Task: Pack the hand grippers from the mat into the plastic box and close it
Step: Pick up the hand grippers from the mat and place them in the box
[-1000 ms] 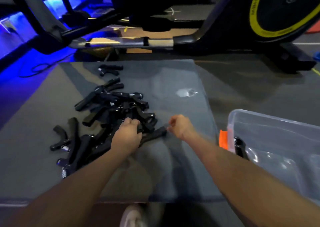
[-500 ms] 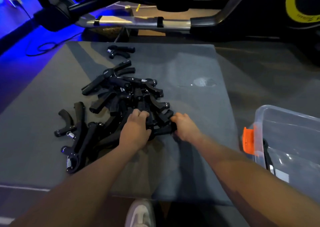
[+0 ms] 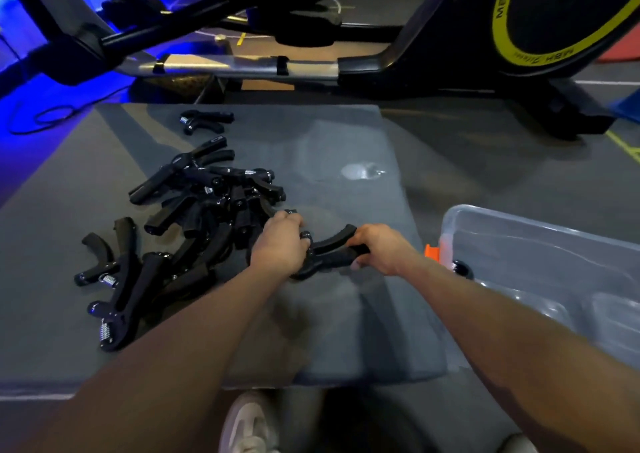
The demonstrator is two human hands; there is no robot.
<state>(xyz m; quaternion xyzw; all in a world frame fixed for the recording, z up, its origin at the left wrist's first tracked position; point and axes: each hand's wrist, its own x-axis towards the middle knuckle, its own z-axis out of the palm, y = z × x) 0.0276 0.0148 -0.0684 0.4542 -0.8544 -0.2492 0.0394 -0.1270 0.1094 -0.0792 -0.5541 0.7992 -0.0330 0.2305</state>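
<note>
While both bare hands work at the near edge of a heap (image 3: 207,217) of black hand grippers, one gripper (image 3: 329,252) is held between them just right of the heap, low over the grey mat (image 3: 346,141). Left hand (image 3: 277,245) curls its grip around that gripper's spring end, and it also seems to hold another black piece against the heap, though this is hard to tell. Right hand (image 3: 377,248) has its grip wrapped round the lower handle, while the upper handle juts free, curving away from the person.

Most grippers remain piled on the mat, left of the hands. A few lie loose at the heap's near left side, springs showing, and one lone gripper (image 3: 204,120) lies apart on the heap's far side.

Right of the heap, off the mat's right edge, stands the clear plastic box (image 3: 540,231), open at the top, with an orange latch (image 3: 433,252) on the wall nearest the heap. One dark object, probably a gripper, lies inside against that wall, just past the latch.

On the far side of the heap, past the mat, stands a dark exercise machine (image 3: 450,44) with a yellow-ringed wheel. Blue light falls on the floor to the heap's far left. A pale shoe (image 3: 249,425) shows on the near side of the mat.
</note>
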